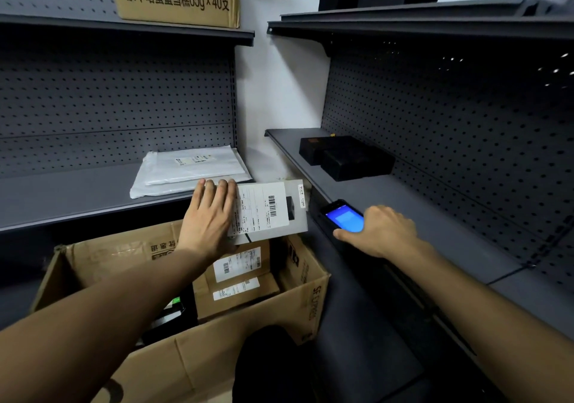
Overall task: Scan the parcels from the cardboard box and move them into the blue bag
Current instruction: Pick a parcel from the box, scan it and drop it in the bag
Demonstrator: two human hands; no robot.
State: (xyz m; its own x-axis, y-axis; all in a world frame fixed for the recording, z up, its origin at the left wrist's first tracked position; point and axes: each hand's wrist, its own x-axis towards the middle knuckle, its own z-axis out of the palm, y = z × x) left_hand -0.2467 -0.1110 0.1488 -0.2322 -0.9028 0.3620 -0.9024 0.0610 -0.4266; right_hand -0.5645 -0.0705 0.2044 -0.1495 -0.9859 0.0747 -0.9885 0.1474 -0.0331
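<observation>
Two grips: left hand [208, 216] holds flat grey labelled parcel [270, 213]; right hand [385, 232] curled round glossy scanner [341, 216].

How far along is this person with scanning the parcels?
Done: cannot tell, since the blue bag is out of view. In hand: the left hand holds a grey labelled parcel above the cardboard box, barcode facing up, while the right hand holds the handheld scanner, screen lit blue, beside it. Left: at least two brown parcels lie in the box, unscanned as far as I can judge.
</observation>
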